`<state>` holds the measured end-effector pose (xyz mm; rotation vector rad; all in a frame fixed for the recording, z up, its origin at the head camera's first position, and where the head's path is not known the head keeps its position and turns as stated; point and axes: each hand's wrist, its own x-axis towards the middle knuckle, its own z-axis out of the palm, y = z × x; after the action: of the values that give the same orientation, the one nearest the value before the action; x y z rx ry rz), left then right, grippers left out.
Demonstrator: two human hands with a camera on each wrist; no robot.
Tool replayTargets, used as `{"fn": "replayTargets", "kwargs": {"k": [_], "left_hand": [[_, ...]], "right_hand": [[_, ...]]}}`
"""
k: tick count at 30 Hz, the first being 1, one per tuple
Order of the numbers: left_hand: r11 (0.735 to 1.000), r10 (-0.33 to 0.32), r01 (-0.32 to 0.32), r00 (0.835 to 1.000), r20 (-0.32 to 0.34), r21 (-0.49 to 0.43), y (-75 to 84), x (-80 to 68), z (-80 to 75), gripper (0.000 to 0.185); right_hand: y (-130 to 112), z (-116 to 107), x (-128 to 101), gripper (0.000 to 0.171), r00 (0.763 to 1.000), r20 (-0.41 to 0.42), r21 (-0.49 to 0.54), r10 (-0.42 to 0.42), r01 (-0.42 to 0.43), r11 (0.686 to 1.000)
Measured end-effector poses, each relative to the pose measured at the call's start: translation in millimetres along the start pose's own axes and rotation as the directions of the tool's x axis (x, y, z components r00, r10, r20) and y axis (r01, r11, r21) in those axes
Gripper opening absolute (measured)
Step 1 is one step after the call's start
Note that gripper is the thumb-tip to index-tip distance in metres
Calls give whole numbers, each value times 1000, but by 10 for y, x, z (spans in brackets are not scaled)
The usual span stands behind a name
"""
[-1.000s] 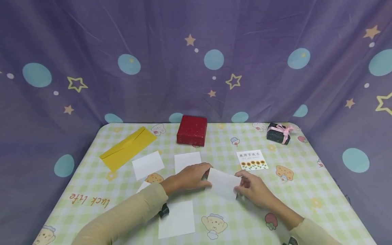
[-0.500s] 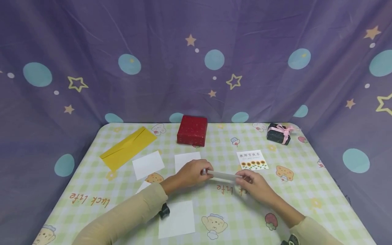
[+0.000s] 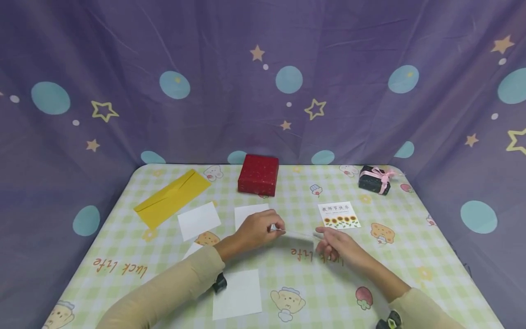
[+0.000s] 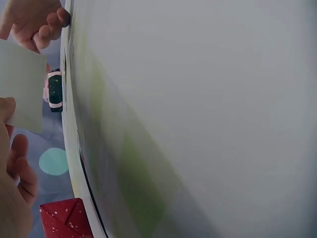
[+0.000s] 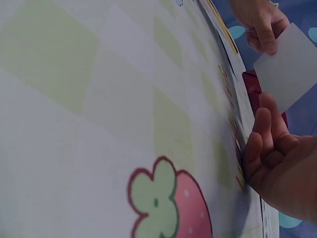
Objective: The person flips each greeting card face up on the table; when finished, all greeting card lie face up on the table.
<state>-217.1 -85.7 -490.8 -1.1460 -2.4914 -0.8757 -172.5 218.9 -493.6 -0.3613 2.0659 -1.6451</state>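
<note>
Left hand: here's the left hand (image 3: 255,230), thumb and fingers pinching a white card (image 5: 290,69) near its edge.
White card: lifted off the cloth, right between the two hands, almost edge-on from the head view.
Right hand: over at the white card's 3 o'clock, the right hand (image 3: 337,245), fingers loosely bent, tips right by the edge; contact is hard to call.
Sunflower card: out at 2 o'clock, the sunflower card (image 3: 339,214) lies printed face up.
Gift boxes: red gift box (image 3: 258,173) at 11; black gift box (image 3: 371,183) with its pink ribbon (image 3: 384,178) farther out at 2.
Yellow envelope: slanting between 9 and 10, the yellow envelope (image 3: 172,199).
White sheets: upper sheet (image 3: 248,212) at 10, partly behind the left hand; tilted sheet (image 3: 199,221) at 9; lower sheet (image 3: 237,297) between 7 and 8.
Counter: green-checked cloth over the counter (image 3: 328,292).
</note>
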Motion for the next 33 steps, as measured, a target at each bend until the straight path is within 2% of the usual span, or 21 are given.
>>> {"fn": "replayTargets", "kwargs": {"k": [3, 8, 14, 19, 22, 26, 29, 33], "left_hand": [[1000, 24, -24, 999, -20, -3, 3, 3, 12, 9], [1000, -12, 12, 1000, 8, -8, 15, -12, 9, 18], [999, -42, 41, 998, 53, 22, 42, -20, 14, 21], [995, -95, 91, 989, 112, 45, 56, -19, 23, 19], [986, -162, 154, 972, 168, 60, 59, -14, 21, 37], [974, -229, 220, 939, 255, 61, 63, -2, 10, 58], [972, -230, 230, 919, 320, 37, 82, 15, 6, 64], [977, -207, 212, 896, 393, 30, 131, 45, 15, 72]], "right_hand": [[2, 16, 10, 60, 999, 3, -16, 43, -43, 999], [3, 51, 26, 64, 997, -4, -87, 82, -82, 993], [9, 70, 54, 77, 998, -18, -42, 61, -62, 997], [7, 67, 77, 76, 996, -70, -30, 59, -62, 998], [7, 53, 83, 71, 990, -117, -59, 82, -89, 994], [15, 4, 89, 62, 983, -152, -77, 101, -113, 991], [30, -56, 88, 57, 982, -163, -87, 91, -106, 991], [60, -149, 60, 53, 983, -176, -142, 55, -81, 987]]}}
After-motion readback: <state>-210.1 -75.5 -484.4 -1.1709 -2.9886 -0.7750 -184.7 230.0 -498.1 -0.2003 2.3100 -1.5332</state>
